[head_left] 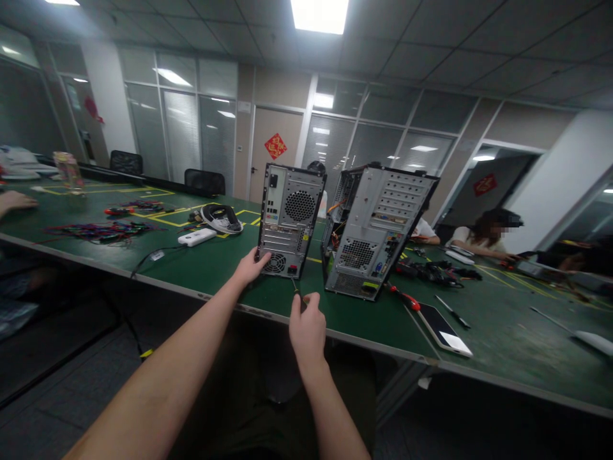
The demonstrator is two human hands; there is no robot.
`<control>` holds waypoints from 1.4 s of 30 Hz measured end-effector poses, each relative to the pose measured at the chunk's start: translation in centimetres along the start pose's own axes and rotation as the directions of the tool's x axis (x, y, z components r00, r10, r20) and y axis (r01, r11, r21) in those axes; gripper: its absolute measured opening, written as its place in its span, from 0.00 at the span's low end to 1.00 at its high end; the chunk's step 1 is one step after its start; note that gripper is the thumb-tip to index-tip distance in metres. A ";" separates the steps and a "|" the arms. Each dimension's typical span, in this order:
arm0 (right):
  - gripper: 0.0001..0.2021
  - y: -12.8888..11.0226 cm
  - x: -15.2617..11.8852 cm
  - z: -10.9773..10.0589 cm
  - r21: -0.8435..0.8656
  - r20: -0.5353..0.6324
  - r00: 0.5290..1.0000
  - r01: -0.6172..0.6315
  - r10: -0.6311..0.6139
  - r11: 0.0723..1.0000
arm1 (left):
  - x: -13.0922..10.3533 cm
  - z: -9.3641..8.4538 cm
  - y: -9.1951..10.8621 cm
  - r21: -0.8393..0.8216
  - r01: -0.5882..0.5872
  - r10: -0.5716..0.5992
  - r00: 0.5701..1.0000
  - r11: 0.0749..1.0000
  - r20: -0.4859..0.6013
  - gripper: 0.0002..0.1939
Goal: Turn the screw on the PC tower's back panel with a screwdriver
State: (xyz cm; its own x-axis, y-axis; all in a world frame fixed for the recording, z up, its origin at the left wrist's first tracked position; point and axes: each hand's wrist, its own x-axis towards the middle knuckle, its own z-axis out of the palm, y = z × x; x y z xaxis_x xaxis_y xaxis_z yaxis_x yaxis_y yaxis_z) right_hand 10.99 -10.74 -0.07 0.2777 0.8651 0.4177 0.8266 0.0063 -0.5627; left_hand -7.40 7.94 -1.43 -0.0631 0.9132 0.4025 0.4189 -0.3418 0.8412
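A grey computer case [282, 246] stands upright on the green table, its back panel with fan grilles and ports facing me. My left hand [249, 267] grips the lower left edge of this case, fingers wrapped behind the side. Just below the panel's bottom right corner, my right hand [308, 319] is closed around a screwdriver [295, 287]. The screwdriver's thin shaft points up at the case's lower edge; whether its tip sits in a screw is too small to tell. A second, opened computer case [364, 239] stands close on the right, tilted in view, with wires showing inside.
Left on the green table [211, 275] lie a white power strip [196, 237], a clothes iron [221, 218] and bundled wires [98, 231]. Red-handled pliers [406, 298], a phone [443, 329] and a pen-like tool [453, 311] lie right. Other people sit at both sides.
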 end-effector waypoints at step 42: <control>0.04 0.4 0.0 0.3 -0.255 0.006 0.991 0.129 -0.132 0.958 | -0.1 -0.1 0.2 0.018 0.002 -0.002 1.000 1.000 0.000 0.32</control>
State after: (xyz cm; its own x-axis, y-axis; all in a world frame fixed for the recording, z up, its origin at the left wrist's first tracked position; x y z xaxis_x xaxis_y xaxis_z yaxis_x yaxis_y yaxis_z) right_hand 11.18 -10.56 -0.53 0.1634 0.8600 0.4835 0.9527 -0.0102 -0.3037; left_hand -7.41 7.75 -1.27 -0.0642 0.9141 0.4005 0.4345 -0.3356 0.8358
